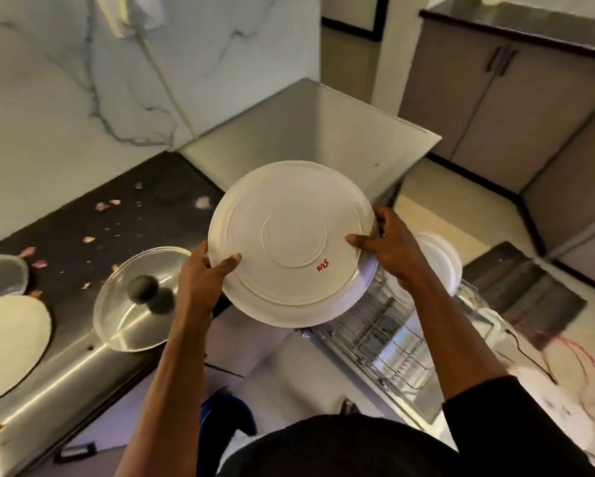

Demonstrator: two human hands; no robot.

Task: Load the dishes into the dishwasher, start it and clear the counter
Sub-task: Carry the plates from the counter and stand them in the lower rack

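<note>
A: Grips?
B: Left grip [199,273] curled on the white plate [289,235] rim, thumb on its underside. Right grip [385,249] same on the opp. edge. Plate's bottom faces up, held in the air, 2nd rim showing under it.
A: Where's it at?
B: Over the dishwasher rack [389,335], w/ another plate [442,259] standing in it just behind. Glass lid [131,304] on the tabletop [75,218] at left, scraps [89,239] scattered beyond.
</note>
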